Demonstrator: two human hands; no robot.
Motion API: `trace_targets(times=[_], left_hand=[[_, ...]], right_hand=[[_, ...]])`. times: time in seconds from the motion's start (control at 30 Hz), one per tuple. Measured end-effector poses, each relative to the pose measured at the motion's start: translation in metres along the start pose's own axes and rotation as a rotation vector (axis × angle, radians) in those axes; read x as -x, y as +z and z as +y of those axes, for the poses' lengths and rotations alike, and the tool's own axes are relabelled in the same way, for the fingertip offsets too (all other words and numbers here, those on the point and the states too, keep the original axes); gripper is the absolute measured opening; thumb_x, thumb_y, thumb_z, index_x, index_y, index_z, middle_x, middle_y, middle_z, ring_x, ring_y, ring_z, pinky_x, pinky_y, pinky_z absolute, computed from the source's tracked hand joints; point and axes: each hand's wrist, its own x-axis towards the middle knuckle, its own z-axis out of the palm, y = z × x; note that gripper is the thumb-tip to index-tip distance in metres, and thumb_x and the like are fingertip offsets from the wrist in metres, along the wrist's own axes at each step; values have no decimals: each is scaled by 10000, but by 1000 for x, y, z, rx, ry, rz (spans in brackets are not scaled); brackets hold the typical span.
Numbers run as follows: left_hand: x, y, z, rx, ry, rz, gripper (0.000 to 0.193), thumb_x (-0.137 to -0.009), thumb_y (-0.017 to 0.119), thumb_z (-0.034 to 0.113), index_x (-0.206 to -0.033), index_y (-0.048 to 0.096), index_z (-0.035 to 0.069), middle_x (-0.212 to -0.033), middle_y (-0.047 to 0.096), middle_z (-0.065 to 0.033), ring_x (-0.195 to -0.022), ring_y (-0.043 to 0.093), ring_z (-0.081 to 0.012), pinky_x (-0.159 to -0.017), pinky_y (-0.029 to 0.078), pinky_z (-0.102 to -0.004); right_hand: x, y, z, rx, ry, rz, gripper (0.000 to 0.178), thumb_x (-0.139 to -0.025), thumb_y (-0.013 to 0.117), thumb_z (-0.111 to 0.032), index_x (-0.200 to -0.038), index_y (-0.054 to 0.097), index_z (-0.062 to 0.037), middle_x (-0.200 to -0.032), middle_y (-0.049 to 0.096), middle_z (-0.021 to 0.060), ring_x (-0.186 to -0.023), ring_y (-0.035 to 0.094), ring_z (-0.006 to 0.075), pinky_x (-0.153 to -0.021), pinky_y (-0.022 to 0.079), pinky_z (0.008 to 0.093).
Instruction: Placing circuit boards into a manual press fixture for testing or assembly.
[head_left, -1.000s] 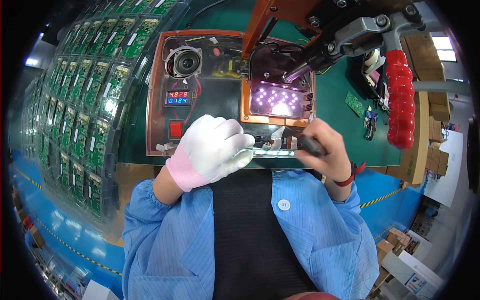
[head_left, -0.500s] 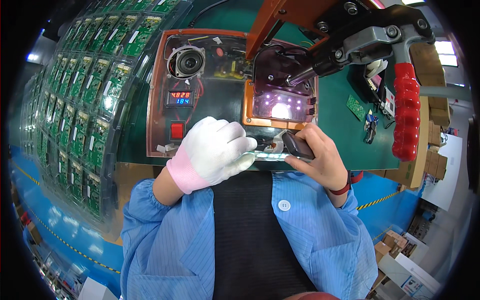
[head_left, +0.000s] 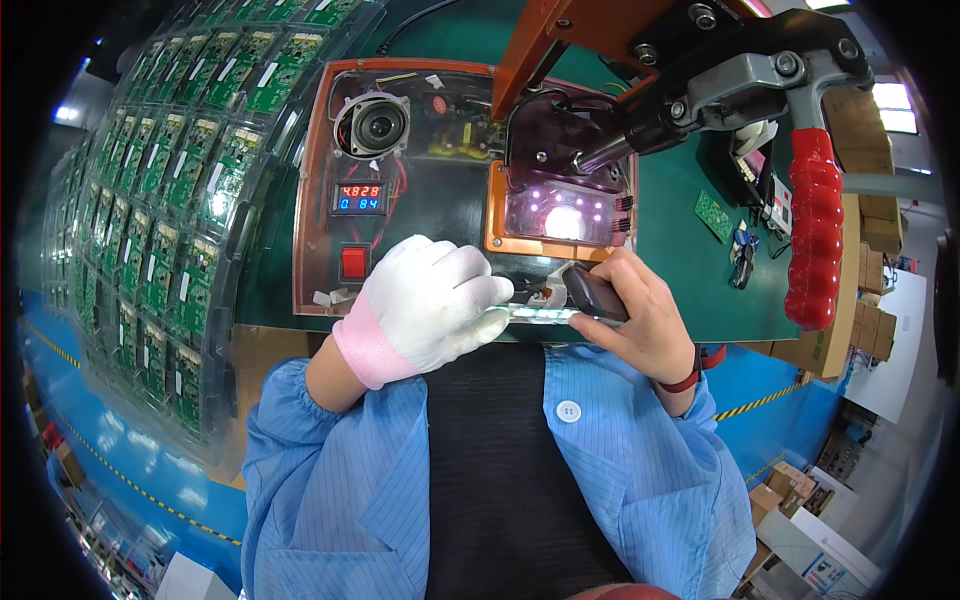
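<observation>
My left hand (head_left: 425, 305), in a white glove with a pink cuff, is closed at the left end of a thin, brightly lit panel (head_left: 541, 314). The fingertips pinch its edge, partly hidden by the glove. Bare and with a red band at the wrist, my right hand (head_left: 645, 312) grips a dark, rounded, flat block (head_left: 596, 293) and has its thumb at the panel's right end. Between the hands a pale flat ribbon cable (head_left: 552, 287) rises from the panel. Both hands are at the front edge of a clear-topped test fixture (head_left: 318, 150).
The fixture carries a speaker (head_left: 380, 126), a digital meter (head_left: 360, 199), a red switch (head_left: 354, 263) and a lit window (head_left: 563, 221). Above it hangs a toggle clamp with a red handle (head_left: 812, 230). Trays of green circuit boards (head_left: 182, 170) stand at left; a loose board (head_left: 713, 216) lies at right.
The meter's lower blue reading looks different. Both hands keep nearly the same place and hold, with only a very slight shift.
</observation>
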Motion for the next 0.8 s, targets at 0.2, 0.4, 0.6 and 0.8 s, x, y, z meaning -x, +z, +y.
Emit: trace_targets(times=[0.2,0.4,0.6,0.8], left_hand=[[-1,-1,1,-3,1,5,198,-828,715,243,-977,672,120,-859,560,-23,-719,542,-206,-684,398,-344],[0,4,6,-30,-7,27,197,-823,718,237,-976,672,121,-860,561,-20,-727,544,-204,-693,398,-342],[-2,-3,5,69,-23,-43,232,-798,717,169,-1019,677,112,-884,578,-29,-739,547,-208,-722,409,-339],[0,-9,-7,233,92,-1,294,-771,703,95,-1064,679,94,-917,598,-47,-755,547,-219,-751,419,-337]], right_hand=[[1,2,-1,-11,11,30,382,-690,824,-86,-986,593,-20,-916,538,76,-733,493,202,-650,423,290],[3,0,4,-40,-26,27,385,-694,821,-98,-988,585,-19,-927,545,80,-742,493,208,-661,424,293],[4,-4,15,-110,-97,-8,385,-700,817,-113,-986,575,-22,-934,547,87,-751,486,215,-677,421,294],[6,-9,22,-220,-92,-67,368,-703,804,-106,-979,573,-27,-922,535,86,-751,470,210,-681,404,284]])
